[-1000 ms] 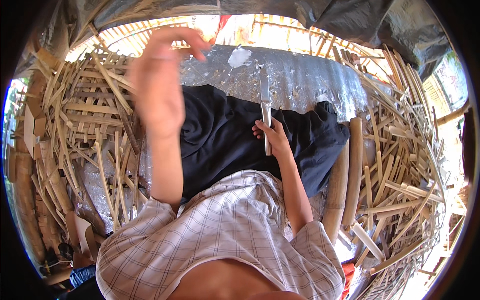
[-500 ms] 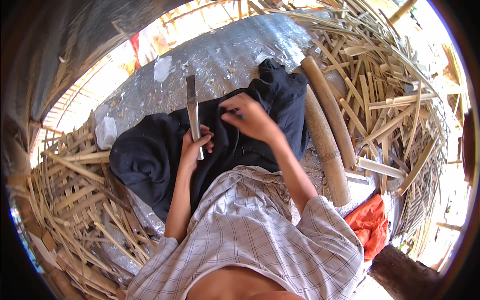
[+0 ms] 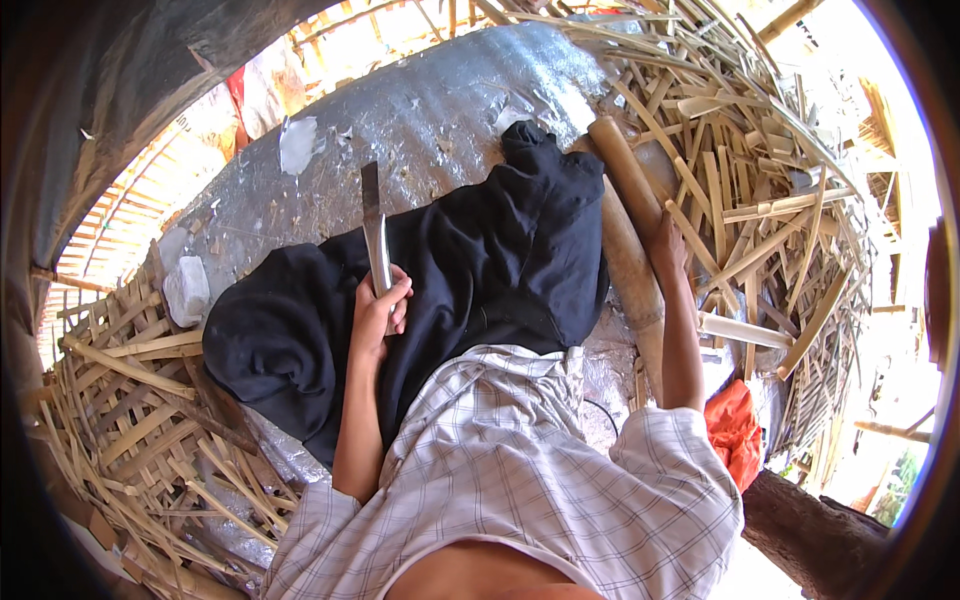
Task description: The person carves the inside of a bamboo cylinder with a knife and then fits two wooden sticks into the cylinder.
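Observation:
A knife (image 3: 373,230) with a dark, square-ended blade and a shiny metal handle points away from me. My left hand (image 3: 382,312) is closed around its handle, just above black cloth (image 3: 480,250) spread over my lap. Off to the right, my right hand (image 3: 668,248) is closed on the upper one of two bamboo poles (image 3: 622,155); its fingers are partly hidden. The second bamboo pole (image 3: 640,300) lies alongside, nearer my lap, and my forearm passes close to it.
Split bamboo strips (image 3: 740,190) are heaped at the right. A woven bamboo piece (image 3: 130,410) lies on the left, near a white block (image 3: 186,290). Silvery sheeting (image 3: 400,110) covers the ground ahead. Orange cloth (image 3: 735,430) and a dark log (image 3: 810,520) are at lower right.
My right hand has moved right, from above the black cloth to the bamboo pole. The left hand still holds the knife, now slightly lower in view.

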The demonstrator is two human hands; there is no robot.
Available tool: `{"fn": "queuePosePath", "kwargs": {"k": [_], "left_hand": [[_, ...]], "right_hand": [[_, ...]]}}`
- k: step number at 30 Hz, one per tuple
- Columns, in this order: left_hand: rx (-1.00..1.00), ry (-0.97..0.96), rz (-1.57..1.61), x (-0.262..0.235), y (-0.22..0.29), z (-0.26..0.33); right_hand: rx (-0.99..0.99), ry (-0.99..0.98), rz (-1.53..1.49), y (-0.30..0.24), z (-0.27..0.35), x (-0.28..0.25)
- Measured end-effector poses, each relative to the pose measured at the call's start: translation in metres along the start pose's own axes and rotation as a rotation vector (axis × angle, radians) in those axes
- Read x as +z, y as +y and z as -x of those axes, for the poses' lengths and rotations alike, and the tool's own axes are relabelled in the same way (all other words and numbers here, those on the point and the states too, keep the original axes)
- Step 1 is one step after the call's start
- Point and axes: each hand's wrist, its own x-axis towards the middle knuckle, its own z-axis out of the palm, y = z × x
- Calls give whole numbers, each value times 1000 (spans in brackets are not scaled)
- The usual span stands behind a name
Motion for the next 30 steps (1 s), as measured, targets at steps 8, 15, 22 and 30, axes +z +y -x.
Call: {"fn": "queuePosePath", "kwargs": {"k": [8,15,22,30], "left_hand": [[17,-8,60,-3,-1,2],[-4,-17,52,-4,-1,0],[5,-18,44,-3,-3,1],[-16,-8,2,7,-2,-2]], "right_hand": [[-406,272,-176,-27,15,-19],[-322,69,-149,-66,97,-24],[-258,334,-157,-3,57,-37],[-270,270,92,60,42,9]]}}
